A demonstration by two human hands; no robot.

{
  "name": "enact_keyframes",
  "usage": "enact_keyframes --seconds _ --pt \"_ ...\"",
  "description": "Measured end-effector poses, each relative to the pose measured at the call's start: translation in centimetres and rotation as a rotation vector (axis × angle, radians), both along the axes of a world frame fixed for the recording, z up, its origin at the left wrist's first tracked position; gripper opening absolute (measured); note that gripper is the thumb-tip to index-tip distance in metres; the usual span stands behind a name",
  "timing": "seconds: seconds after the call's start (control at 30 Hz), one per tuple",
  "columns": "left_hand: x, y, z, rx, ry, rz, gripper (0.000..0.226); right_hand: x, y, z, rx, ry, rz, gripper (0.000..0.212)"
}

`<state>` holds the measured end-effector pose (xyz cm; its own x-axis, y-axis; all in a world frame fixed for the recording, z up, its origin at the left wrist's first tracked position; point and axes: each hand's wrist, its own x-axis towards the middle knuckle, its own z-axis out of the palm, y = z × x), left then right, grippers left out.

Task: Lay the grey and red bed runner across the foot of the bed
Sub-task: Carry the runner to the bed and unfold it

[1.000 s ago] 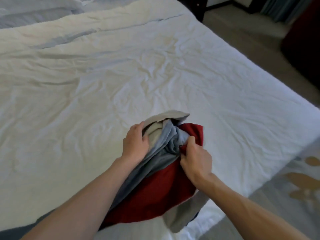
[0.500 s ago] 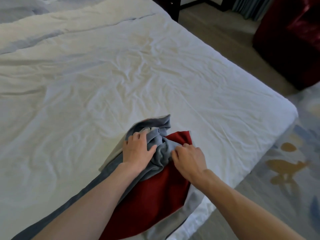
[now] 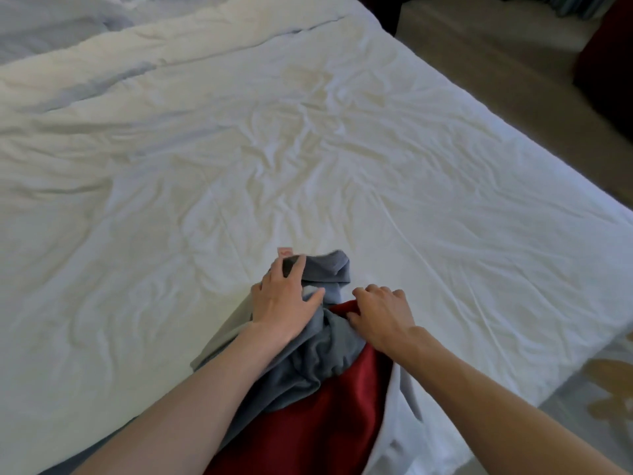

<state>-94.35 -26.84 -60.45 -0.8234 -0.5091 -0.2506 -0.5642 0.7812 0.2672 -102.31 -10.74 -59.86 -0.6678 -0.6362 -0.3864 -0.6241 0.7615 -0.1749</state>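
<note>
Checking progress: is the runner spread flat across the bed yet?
No, the runner lies bunched in folds under the left hand and right hand.

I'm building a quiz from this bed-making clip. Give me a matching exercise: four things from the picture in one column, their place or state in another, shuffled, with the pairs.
Things:
1. left hand
2. right hand
3. bed runner
4. bed sheet

Places or states:
A. white and wrinkled
B. bunched, not spread out
C. spread on the grey fold
D. fingers curled at the red edge

Pairs: 1-C, 2-D, 3-B, 4-A

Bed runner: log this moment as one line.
bed runner bunched on white bed | left hand pressing grey | right hand gripping red edge
</note>
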Motion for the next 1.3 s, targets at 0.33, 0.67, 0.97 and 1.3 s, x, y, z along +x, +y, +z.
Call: enact_keyframes --seconds 0.33,0.67,0.97,1.3 --pt "-8.8 -0.1 -1.4 -0.019 -0.027 0.235 0.023 -3.0 2.5 -2.5 -0.07 -0.177 0.25 0.014" --pt "-15.1 5.1 0.3 0.096 0.207 -0.039 0.022 -8.9 5.5 0.9 -0.432 -0.084 -0.262 0.065" --pt "-22.4 14.4 4.9 0.33 0.407 -0.412 0.017 -14.6 11.8 2.9 -0.637 -0.03 -0.469 0.045" --pt "-17.1 13.5 1.4 0.138 0.239 -0.411 0.04 -12.9 14.2 0.6 -0.389 0.021 -0.72 0.017"
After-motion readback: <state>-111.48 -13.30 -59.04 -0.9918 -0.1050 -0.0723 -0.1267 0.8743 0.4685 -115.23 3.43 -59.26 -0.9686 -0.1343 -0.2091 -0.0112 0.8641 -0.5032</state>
